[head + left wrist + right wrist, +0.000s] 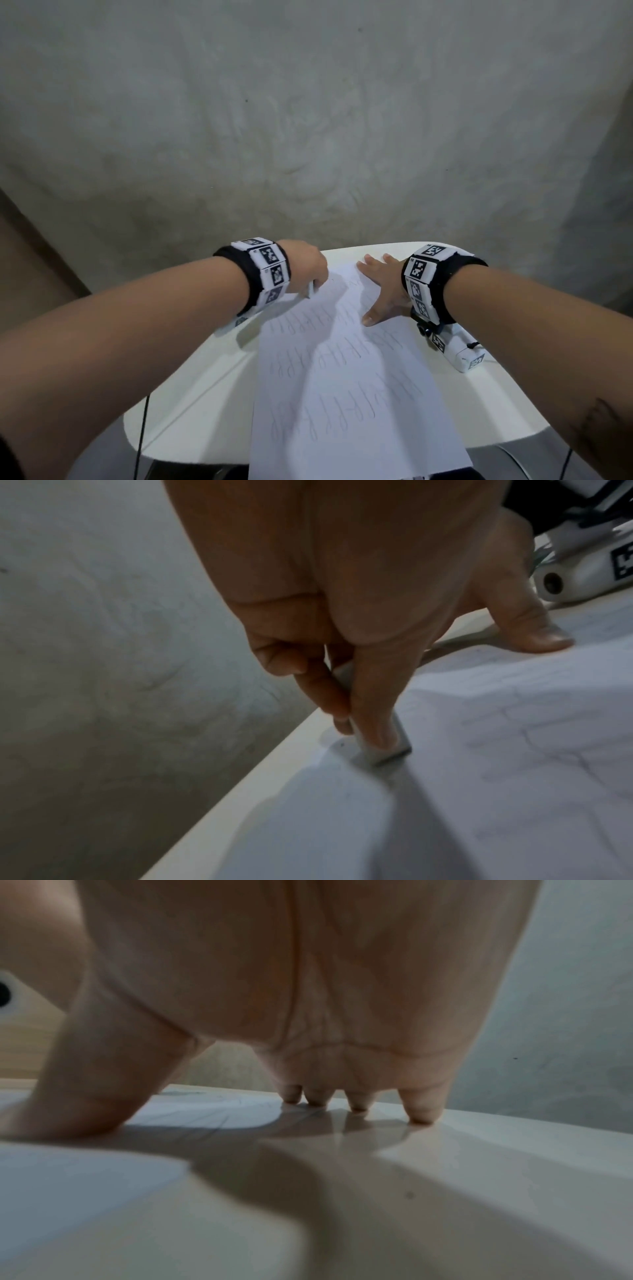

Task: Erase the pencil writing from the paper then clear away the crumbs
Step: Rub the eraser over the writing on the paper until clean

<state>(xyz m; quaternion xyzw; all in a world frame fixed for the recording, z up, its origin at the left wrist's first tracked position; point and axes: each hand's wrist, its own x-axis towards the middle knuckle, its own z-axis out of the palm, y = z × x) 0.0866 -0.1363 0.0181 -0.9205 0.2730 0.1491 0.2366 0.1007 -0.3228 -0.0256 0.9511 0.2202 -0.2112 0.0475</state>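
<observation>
Fingers [371,265] of the right hand [383,287] are seen spread flat on the paper [342,377] from the head view, the sheet lying on the white table [191,394]. From the left wrist, an eraser [383,748] is pinched upright by the left hand [342,601] at the paper's far edge. From the right wrist, spread fingertips are pressed down on paper and table.

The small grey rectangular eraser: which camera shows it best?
The left wrist view: the small grey rectangular eraser fills the centre, pinched by the left hand. The head view shows only a sliver; the right wrist view shows none.

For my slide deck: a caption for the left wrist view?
Left hand pinches an eraser against the paper at the table edge.
</observation>
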